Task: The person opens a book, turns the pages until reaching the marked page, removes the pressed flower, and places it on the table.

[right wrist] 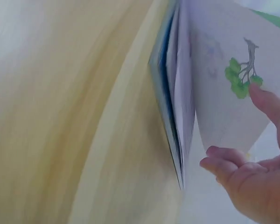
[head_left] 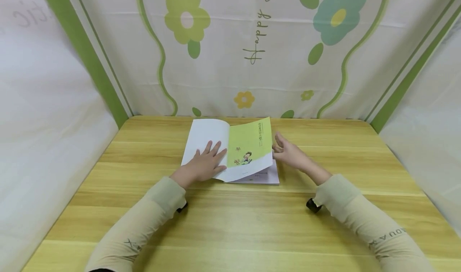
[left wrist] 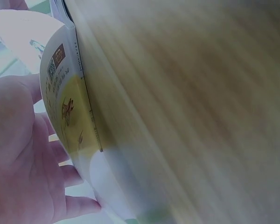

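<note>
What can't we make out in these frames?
Head: part of the left page, covered by the left hand.
Head: fine print on the green page, too small.
Head: wall lettering, cut off by the top edge.
Left wrist: cover text, too small and blurred.
Right wrist: whether the right hand pinches the tree page; contact unclear.

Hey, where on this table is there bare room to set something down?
Widest: the table in front of the book, between left sleeve and right sleeve. Also free: from the book to the table's left edge, and from the right hand to its right edge. Crowded: the book, with the left hand on it; little room shows behind it.
</note>
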The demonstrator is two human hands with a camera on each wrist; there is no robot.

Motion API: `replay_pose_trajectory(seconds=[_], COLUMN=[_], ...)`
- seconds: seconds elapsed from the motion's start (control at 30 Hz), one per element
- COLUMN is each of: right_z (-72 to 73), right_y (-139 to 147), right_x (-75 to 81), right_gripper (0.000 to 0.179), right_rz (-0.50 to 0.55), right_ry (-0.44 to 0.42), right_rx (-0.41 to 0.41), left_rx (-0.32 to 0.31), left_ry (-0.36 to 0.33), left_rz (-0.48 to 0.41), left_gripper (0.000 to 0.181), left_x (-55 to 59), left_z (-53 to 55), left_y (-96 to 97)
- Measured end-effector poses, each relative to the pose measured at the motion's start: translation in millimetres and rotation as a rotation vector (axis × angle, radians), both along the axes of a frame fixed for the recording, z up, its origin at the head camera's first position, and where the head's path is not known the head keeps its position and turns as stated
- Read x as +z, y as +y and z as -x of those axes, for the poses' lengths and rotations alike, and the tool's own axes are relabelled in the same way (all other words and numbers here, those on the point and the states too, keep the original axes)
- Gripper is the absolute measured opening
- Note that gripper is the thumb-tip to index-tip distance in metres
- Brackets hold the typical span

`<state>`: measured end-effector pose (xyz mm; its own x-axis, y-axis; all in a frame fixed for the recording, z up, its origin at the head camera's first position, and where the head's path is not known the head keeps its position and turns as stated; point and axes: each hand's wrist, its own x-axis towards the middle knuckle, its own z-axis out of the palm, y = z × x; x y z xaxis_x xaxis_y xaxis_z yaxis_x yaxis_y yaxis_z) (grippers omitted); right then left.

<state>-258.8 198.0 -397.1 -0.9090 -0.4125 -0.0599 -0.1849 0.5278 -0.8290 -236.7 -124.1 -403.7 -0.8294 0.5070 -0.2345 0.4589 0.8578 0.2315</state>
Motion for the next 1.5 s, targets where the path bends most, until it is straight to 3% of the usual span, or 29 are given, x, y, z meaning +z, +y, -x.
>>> replay_pose_trajectory(seconds=[0.13,0.3,0.47,0.73,1.1,1.37,1.5], right_z=[-0.6,-2.5,-3.9,-8.9,-14.7,-15.2,-17.7], right_y=[-6,-17,-28,-48,-62,-68,-73], right_x=[1.4,-2.1,-4.2,-5.2,-4.1,0.5,1.8], right_gripper=[0.097,0.1,0.102,0.11,0.092,0.08,0.076], right_rz=[0.202,0.303,0.354,0.423,0.21,0.086,0.015], right_ry=[-0.115,-0.16,-0.157,-0.104,0.006,0.04,0.064], right_rx=[0.03,0.029,0.005,0.147,0.325,0.402,0.409], left_rx=[0.008,0.008,0.003,0.014,0.042,0.176,0.217], left_ry=[-0.019,-0.03,-0.036,-0.052,-0.084,-0.063,-0.021], left_rz=[-0.003,-0.018,-0.039,-0.128,-0.383,-0.646,-0.71], left_gripper=[0.068,0.069,0.069,0.069,0.066,0.066,0.068], left_x=[2.5,5.8,7.7,8.8,12.4,18.6,19.1], left_z=[0.2,-0.6,-2.1,-1.1,10.9,12.5,12.1], left_y=[0.4,0.9,0.3,-3.9,-12.3,-17.4,-19.4])
